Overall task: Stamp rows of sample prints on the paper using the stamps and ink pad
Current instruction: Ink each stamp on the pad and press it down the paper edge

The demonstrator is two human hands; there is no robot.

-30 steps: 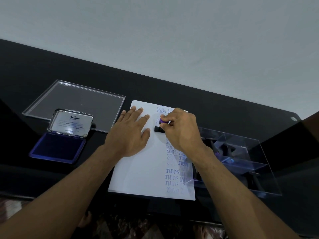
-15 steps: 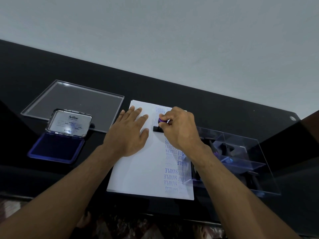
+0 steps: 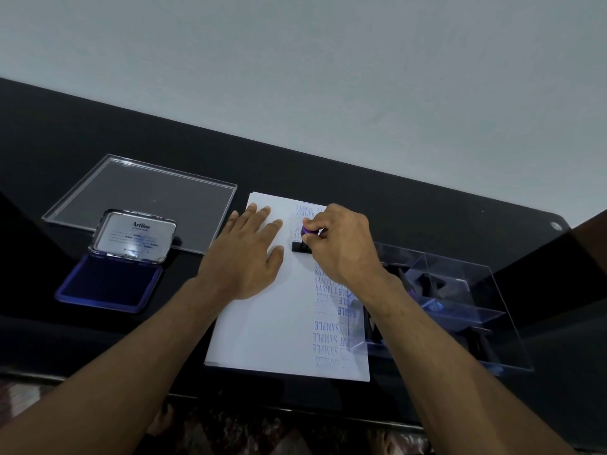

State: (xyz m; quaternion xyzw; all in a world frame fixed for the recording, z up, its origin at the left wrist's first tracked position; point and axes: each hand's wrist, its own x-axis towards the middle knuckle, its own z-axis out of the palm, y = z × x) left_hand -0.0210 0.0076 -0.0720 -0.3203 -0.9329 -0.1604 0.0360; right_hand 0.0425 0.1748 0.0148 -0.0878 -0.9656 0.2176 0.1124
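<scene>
A white paper sheet (image 3: 269, 326) lies on the black table, with blue SAMPLE prints running down its right side. My right hand (image 3: 341, 247) grips a stamp (image 3: 303, 241) with a purple knob and a black base, and the base sits on the paper near the upper prints. My left hand (image 3: 249, 254) lies flat on the paper's upper left part, fingers straight. The open blue ink pad (image 3: 108, 284), its lid raised and marked Artline, stands to the left of the sheet.
A clear plastic lid (image 3: 144, 198) lies flat behind the ink pad. A clear plastic box (image 3: 466, 310) holding more stamps stands right of the paper, its near corner overlapping the sheet. The table's front edge runs just below the paper.
The stamp stays on the paper at almost the same spot, with my right hand still gripping it. My left hand keeps its place on the sheet. The view has shifted slightly.
</scene>
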